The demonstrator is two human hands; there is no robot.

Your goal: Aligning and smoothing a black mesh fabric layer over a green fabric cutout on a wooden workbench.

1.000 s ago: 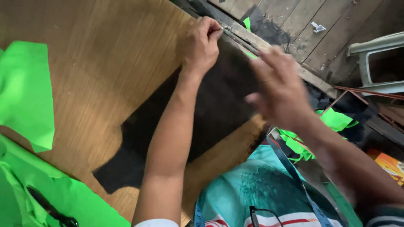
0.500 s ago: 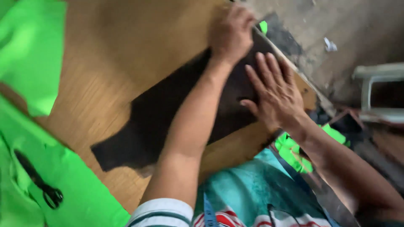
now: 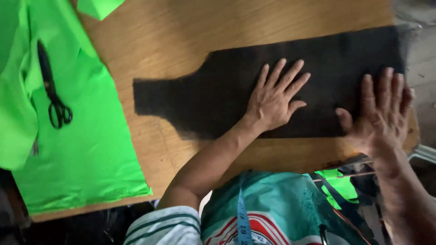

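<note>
From the head camera we see our 2 hands pressed flat on a piece of black fabric point(image 3: 227, 97) that lies spread on the wooden table point(image 3: 190, 27). Our left hand point(image 3: 274, 97) rests near the middle of the fabric, fingers spread and pointing toward 1 o'clock, palm down, grasping nothing. Our right hand point(image 3: 381, 113) lies at 3 o'clock from the left one, on the fabric's right end near the table edge, fingers stretched toward 12 o'clock, also flat and released. The black fabric runs from 9 o'clock to 3 o'clock across the table, narrowing to a tab at its left end. At 9 o'clock from the fabric, well apart, bright green cloth point(image 3: 86, 149) covers the table's left side, and 1 pair of black scissors point(image 3: 52, 88) lies on it. A blue measuring tape point(image 3: 242, 213) hangs on our chest at 6 o'clock.
</note>
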